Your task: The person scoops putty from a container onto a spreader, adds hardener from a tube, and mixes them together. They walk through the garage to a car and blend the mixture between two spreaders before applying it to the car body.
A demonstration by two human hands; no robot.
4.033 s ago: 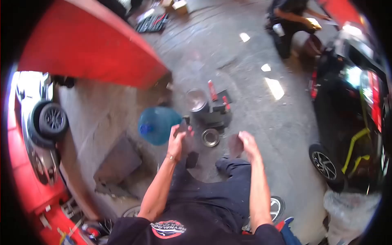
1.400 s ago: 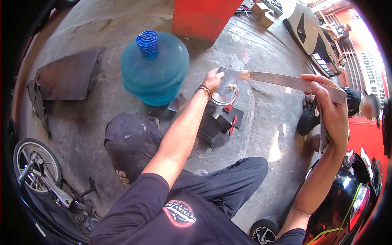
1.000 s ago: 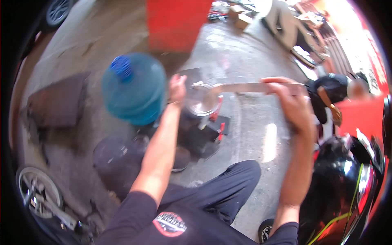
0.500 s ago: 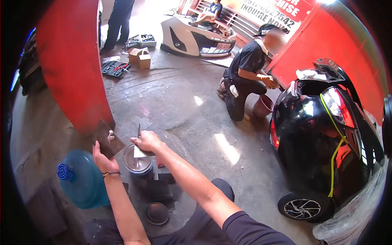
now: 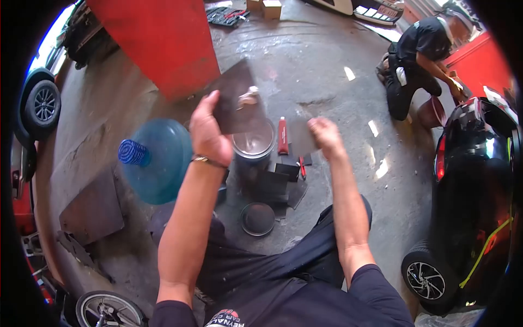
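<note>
Board: dark flat board (image 5: 235,98) held up over the open can, tilted, a pale dab of putty (image 5: 249,98) near its upper right edge; its lower left corner sits in the left hand.
Spreader: thin flat blade (image 5: 303,137) in the right hand, dark, seen nearly face-on, just right of the can and apart from the board.
Left hand: left hand (image 5: 210,133) raised on a bent arm from lower centre, bracelet at the wrist; fingers curled over the board's left edge, thumb behind, clamped on it.
Right hand: right hand (image 5: 326,135) out on a nearly straight arm, knuckles up; fingers pressed together along the blade's top, gripping it.
Can: open round can (image 5: 253,144) on the floor below the board, shiny inside; its round lid (image 5: 257,218) lies nearer the person's knee.
Beside can: red tube (image 5: 282,136) just right of the rim; dark sheets (image 5: 283,182) under and around the can.
Left flank: blue water jug (image 5: 155,161) on its side, near the left forearm; red pillar (image 5: 163,41) behind it.
Right flank: bare concrete floor (image 5: 348,180), then black car (image 5: 479,185) well apart.
Far edge: crouching person (image 5: 417,60) by a bucket (image 5: 431,113), well away from both hands.
</note>
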